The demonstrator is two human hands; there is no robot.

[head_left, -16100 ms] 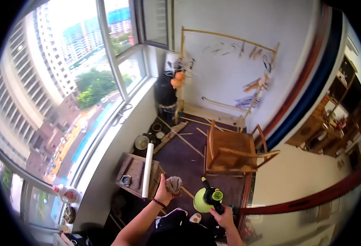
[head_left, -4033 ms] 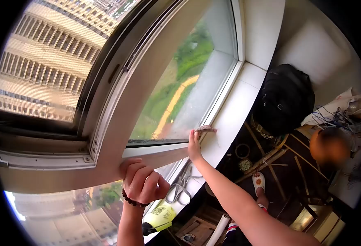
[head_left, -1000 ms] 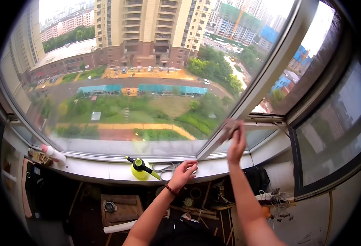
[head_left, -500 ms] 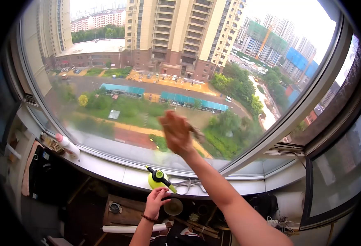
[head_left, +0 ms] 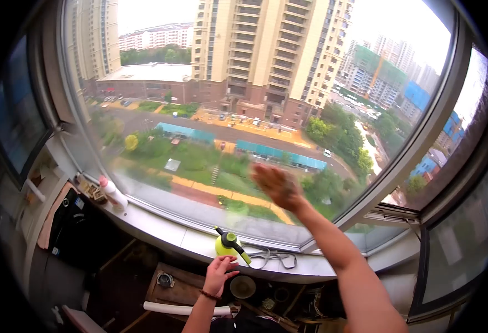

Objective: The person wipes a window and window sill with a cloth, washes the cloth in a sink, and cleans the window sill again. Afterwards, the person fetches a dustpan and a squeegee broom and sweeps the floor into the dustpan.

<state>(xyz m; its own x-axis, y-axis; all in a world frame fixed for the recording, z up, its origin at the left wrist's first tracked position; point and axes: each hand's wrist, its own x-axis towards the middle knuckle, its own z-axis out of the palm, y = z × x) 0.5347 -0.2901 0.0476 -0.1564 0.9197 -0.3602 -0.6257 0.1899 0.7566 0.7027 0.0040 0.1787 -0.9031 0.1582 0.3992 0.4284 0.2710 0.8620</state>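
Observation:
My right hand (head_left: 277, 186) is blurred and raised in front of the large window pane (head_left: 199, 161). Its fingers are stretched out, and a grey-brown cloth (head_left: 291, 186) shows in part by the palm, mostly hidden by the hand. Below the sill, my left hand (head_left: 219, 275), with a dark bead bracelet on the wrist, has its fingers apart and nothing in them. Just above those fingers a yellow-green spray bottle (head_left: 225, 246) with a black top stands on the white sill (head_left: 194, 244). Grey scissor-like handles or loops (head_left: 269, 256) lie to its right.
A white bottle with a pink cap (head_left: 113, 194) stands at the sill's left end. Under the sill are a wooden stool or box (head_left: 186, 289), a white roll (head_left: 172, 308) and a round bowl (head_left: 243, 286). An open window sash (head_left: 460, 244) stands at the right.
The view has shifted, so the window scene sits further right. My right hand has come from the right window frame to the middle of the pane; my left hand has lowered beside the spray bottle.

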